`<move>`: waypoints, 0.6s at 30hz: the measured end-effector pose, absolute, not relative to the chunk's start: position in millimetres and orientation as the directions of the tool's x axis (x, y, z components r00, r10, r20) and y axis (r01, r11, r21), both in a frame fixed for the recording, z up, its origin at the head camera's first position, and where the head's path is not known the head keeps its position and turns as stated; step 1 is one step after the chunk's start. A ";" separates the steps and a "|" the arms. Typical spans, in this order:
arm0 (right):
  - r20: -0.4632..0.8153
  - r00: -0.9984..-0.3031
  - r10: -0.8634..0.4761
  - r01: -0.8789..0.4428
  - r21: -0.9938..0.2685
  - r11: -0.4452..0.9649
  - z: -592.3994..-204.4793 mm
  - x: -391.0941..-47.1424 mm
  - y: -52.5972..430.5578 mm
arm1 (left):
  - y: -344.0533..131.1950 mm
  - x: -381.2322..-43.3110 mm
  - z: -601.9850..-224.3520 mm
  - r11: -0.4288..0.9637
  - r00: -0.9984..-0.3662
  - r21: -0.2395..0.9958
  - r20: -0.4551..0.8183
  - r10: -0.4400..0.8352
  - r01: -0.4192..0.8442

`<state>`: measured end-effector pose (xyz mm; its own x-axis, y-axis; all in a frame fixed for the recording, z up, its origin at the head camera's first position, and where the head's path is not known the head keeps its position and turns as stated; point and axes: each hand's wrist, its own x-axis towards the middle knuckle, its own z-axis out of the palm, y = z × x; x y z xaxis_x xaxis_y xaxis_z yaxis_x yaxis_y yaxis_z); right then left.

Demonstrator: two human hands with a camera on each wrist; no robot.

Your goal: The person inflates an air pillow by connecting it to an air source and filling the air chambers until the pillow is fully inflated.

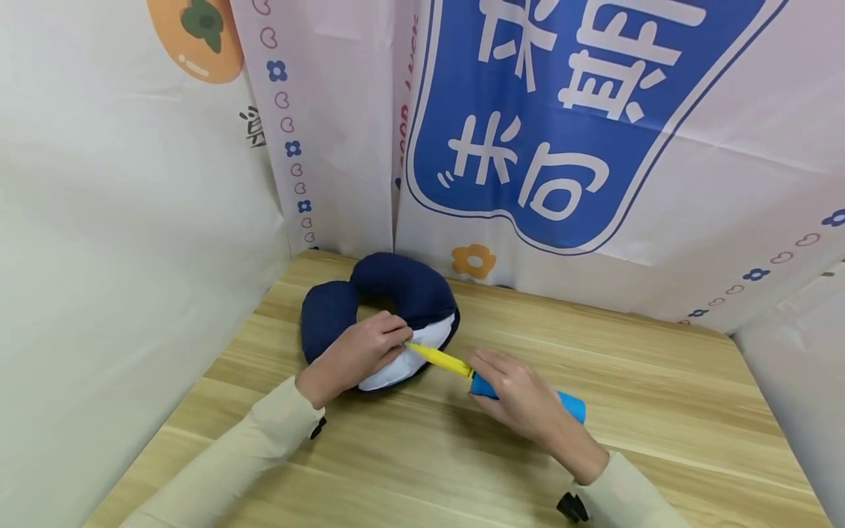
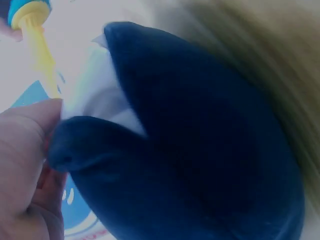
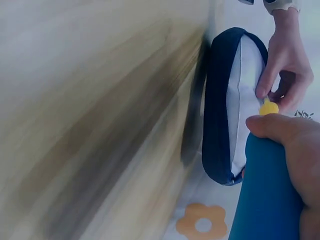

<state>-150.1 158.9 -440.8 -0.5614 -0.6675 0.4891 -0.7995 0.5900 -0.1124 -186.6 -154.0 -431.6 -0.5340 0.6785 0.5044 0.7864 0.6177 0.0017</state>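
Observation:
A dark navy U-shaped neck pillow (image 1: 412, 290) rests on the table, with a white section (image 1: 434, 334) showing along its near side. My left hand (image 1: 359, 350) pinches at the white part, where the tip of a yellow nozzle (image 1: 444, 359) meets it. Whether the tip sits inside a valve is hidden by the fingers. The nozzle belongs to a blue hand pump (image 1: 573, 406), which my right hand (image 1: 518, 392) grips around its barrel. In the left wrist view, the navy cover (image 2: 210, 120) parts around the white material (image 2: 97, 85). The right wrist view shows my thumb along the blue barrel (image 3: 267, 185).
The wood-grain table (image 1: 409, 469) extends around the pillow and pump. A printed cloth (image 1: 350, 132) with a blue sign hangs behind its far edge, and a white sheet (image 1: 119, 242) rises along the left side.

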 end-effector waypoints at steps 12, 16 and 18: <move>0.517 -0.453 -0.727 -0.853 -0.013 0.522 -433.8 -141.0 193.4 | -141.5 -178.4 -432.7 0.476 -0.343 -0.104 0.563 0.752 0.873; 0.538 -0.423 -0.730 -0.864 0.005 0.504 -432.4 -138.9 204.1 | -135.4 -175.2 -430.7 0.461 -0.339 -0.085 0.565 0.753 0.883; 0.546 -0.419 -0.726 -0.866 0.001 0.500 -431.6 -137.5 208.2 | -132.6 -174.0 -429.7 0.456 -0.339 -0.074 0.564 0.753 0.887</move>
<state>-137.5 208.2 -431.6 -0.4185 -0.7260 0.5456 -0.8661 0.4999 0.0009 -174.0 -132.6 -429.7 -0.3395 0.7526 0.5643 0.8871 0.4556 -0.0739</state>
